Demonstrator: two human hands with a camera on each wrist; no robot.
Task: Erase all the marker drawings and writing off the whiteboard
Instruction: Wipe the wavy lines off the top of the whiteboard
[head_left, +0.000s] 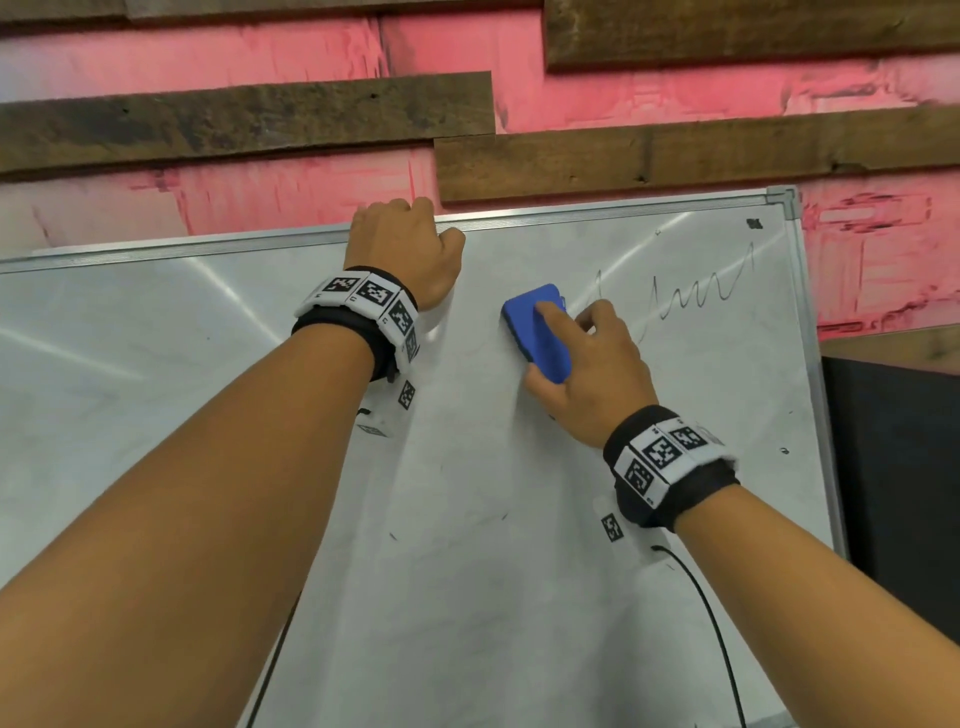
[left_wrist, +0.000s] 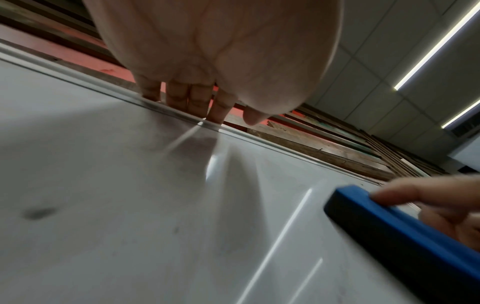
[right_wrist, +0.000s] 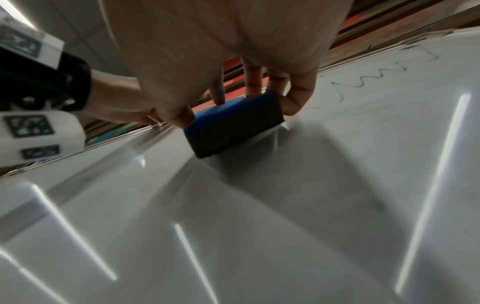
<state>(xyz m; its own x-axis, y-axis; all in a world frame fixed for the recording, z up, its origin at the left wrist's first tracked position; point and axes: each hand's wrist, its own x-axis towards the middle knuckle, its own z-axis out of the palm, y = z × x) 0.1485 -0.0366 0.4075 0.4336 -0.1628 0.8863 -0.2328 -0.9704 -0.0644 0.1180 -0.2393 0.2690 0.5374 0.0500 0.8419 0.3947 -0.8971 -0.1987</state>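
**Eraser on the board, left hand at the top edge**

The right hand (head_left: 587, 364) gripped the blue eraser (head_left: 537, 332), with the thumb on one side, the fingers (right_wrist: 294, 98) curled over the other side and the index finger lying along its top. The eraser was pressed flat on the whiteboard (head_left: 467, 519), in the upper middle part, just left of the remaining black squiggle (head_left: 691, 296). The left hand (head_left: 405, 249) was at the top edge of the whiteboard, its fingers bent over the metal frame (head_left: 597, 213) and holding it.

The head view showed the whole squiggle running toward the upper right corner, some small dark specks lower on the board, the wrist bands with printed markers and a black cable (head_left: 711, 623). The left wrist view showed the fingertips (left_wrist: 218, 111) of the left hand touching the frame, with the thumb free beside them, which the head view hid. The right wrist view showed the dark felt underside of the eraser (right_wrist: 233, 127) against the board, and the squiggle (right_wrist: 376, 80) just beyond the fingers.
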